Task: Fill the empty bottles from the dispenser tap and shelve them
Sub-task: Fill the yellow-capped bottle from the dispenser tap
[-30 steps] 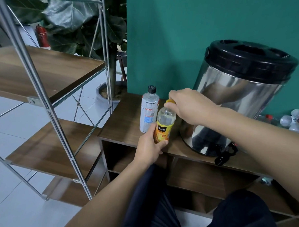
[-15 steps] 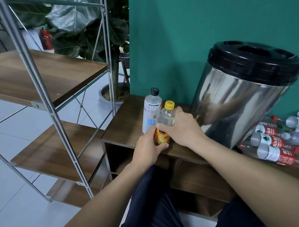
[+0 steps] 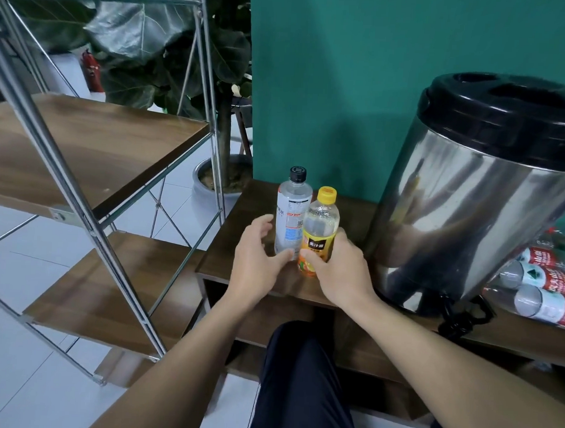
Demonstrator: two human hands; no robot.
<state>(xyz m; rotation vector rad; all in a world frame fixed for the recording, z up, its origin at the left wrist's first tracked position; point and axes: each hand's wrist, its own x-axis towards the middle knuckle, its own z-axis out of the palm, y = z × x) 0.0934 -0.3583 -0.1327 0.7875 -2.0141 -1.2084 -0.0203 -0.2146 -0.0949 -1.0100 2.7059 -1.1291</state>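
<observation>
- Juice bottle (image 3: pixel 319 235) with yellow cap and orange label, upright on the wooden cabinet top (image 3: pixel 237 244), touching the taller clear bottle (image 3: pixel 292 214) with the black cap just to its left.
- Looks full of clear liquid to the neck, cap on; likewise the taller one, as far as can be told.
- Right hand (image 3: pixel 340 271) wrapped round the lower label, fingers closed on it from the right side.
- Left hand (image 3: pixel 256 261) half open, thumb tip touching the base of the clear bottle, fingers spread behind, gripping nothing yet.
- Probably about to lift both for shelving: best to close the left hand fully round the clear bottle's waist before raising, keep both upright, and clear the rack's metal post (image 3: pixel 81 205) on the way to a wooden shelf (image 3: pixel 99 147) at left.
- Steel dispenser (image 3: pixel 469 205) with black lid stands close at right, black tap (image 3: pixel 461 315) overhanging the edge.
- Empty bottles (image 3: pixel 543 290) with red labels lie in a pile beyond it.
</observation>
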